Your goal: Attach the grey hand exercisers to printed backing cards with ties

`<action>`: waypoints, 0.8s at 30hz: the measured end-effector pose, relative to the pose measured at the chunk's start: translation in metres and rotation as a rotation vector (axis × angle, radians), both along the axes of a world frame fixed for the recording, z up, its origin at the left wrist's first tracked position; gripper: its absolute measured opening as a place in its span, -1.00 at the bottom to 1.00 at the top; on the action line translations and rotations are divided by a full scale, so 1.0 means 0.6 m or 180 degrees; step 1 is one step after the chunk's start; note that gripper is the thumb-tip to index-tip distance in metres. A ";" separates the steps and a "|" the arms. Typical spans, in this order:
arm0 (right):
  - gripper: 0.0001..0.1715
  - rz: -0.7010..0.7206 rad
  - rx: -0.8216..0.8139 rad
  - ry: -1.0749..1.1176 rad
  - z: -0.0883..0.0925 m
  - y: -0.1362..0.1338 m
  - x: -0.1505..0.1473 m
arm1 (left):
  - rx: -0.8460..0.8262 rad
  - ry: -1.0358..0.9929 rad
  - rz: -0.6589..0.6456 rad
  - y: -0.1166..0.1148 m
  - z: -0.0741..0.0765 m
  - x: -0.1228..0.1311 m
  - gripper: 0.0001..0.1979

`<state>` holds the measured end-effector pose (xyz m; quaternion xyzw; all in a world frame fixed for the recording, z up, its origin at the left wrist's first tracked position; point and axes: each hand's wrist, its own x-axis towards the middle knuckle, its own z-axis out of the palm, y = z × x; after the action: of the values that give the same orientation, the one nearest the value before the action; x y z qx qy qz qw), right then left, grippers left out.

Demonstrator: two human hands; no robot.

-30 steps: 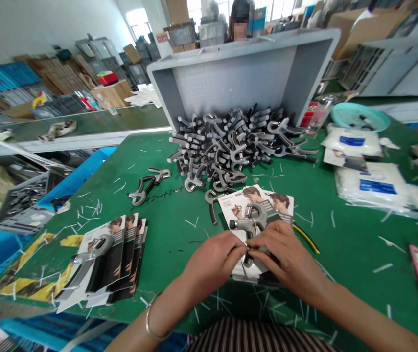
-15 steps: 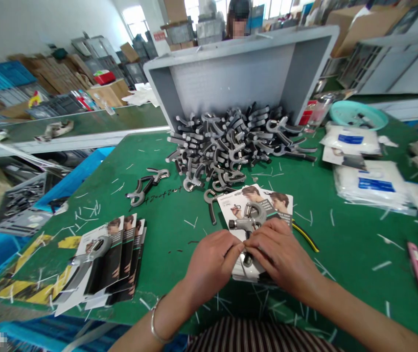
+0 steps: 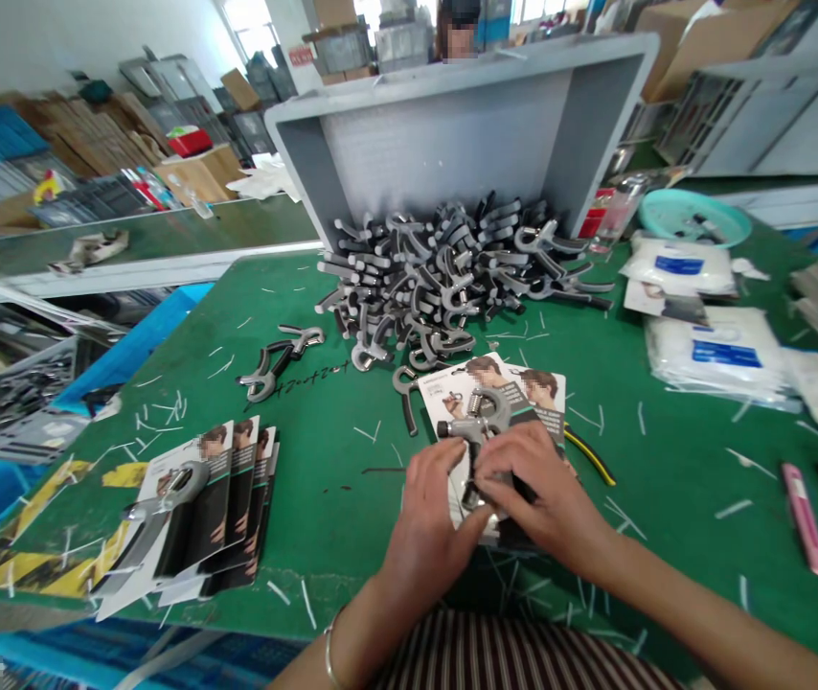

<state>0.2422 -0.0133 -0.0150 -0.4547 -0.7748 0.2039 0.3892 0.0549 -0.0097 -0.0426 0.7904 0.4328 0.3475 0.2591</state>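
A grey and black hand grip strengthener (image 3: 489,412) with a metal spring lies on a printed backing card (image 3: 444,388), on top of a small pile of such cards. My right hand (image 3: 534,484) has its fingers curled around the strengthener's handles. My left hand (image 3: 434,508) rests at the card's left side, thumb and fingers apart, its fingertips close to the handle. What lies under my right palm is hidden. At the left, more cards (image 3: 218,489) overlap in a stack with a grip strengthener on the top one.
A grey crate (image 3: 444,153) tipped on its side spills a heap of grip strengtheners (image 3: 444,268) onto the green table. Yellow-handled pliers (image 3: 591,452) lie right of the cards. Bagged white packets (image 3: 711,355), a turquoise plate (image 3: 696,206) and a pink cutter (image 3: 806,517) are farther right.
My left hand has come away from my right fingertips, its thumb and fingers spreading. My right hand now curls over the handles. The view has shifted slightly.
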 end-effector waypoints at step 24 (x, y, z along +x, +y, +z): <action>-0.47 -0.2035 -0.0556 -0.1765 -0.206 -0.001 0.182 | -0.1446 -0.0703 0.0371 0.101 -0.021 0.020 -0.28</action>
<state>0.3512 -0.0139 -0.1386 -0.7407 -0.6500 0.0080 0.1700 0.0671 0.0507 -0.0554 0.6429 0.5137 0.3398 0.4553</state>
